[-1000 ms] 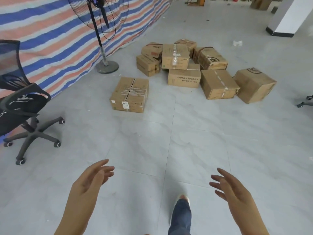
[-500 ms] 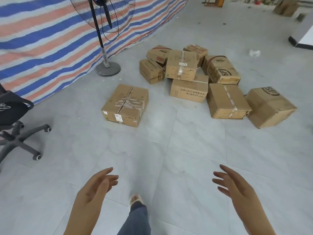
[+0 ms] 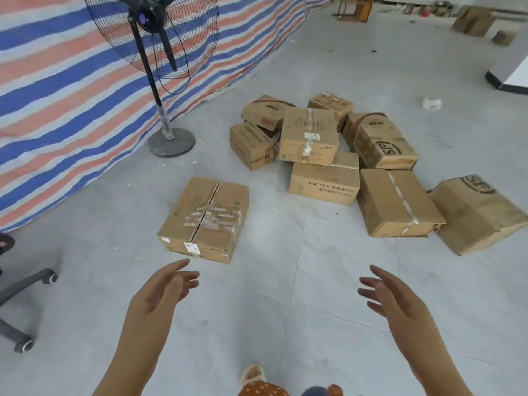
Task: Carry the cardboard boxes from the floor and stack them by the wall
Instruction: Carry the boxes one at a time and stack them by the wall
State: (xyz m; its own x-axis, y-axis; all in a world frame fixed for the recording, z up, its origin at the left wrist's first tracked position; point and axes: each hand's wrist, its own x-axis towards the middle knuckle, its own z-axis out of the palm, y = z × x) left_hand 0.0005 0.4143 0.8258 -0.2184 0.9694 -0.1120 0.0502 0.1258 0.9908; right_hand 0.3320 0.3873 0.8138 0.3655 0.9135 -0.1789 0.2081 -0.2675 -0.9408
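Note:
A flat taped cardboard box (image 3: pixel 204 218) lies alone on the grey tiled floor, just ahead of my left hand (image 3: pixel 160 295). Behind it, to the right, several more boxes form a loose pile (image 3: pixel 308 135), with a taped one (image 3: pixel 395 202) and a tilted printed one (image 3: pixel 477 212) at its right end. My right hand (image 3: pixel 397 301) is held out over bare floor, well short of the pile. Both hands are open, fingers spread, holding nothing and touching no box.
A standing fan (image 3: pixel 155 67) with a round base stands left of the pile, against a striped tarp wall (image 3: pixel 57 95). An office chair's wheeled base (image 3: pixel 25 310) is at the far left. A white pillar (image 3: pixel 511 78) rises at the right. My foot (image 3: pixel 253 375) shows at the bottom.
I have walked closer to the boxes, which now look larger and nearer. The chair has slid toward the left edge. Both hands stay open and raised.

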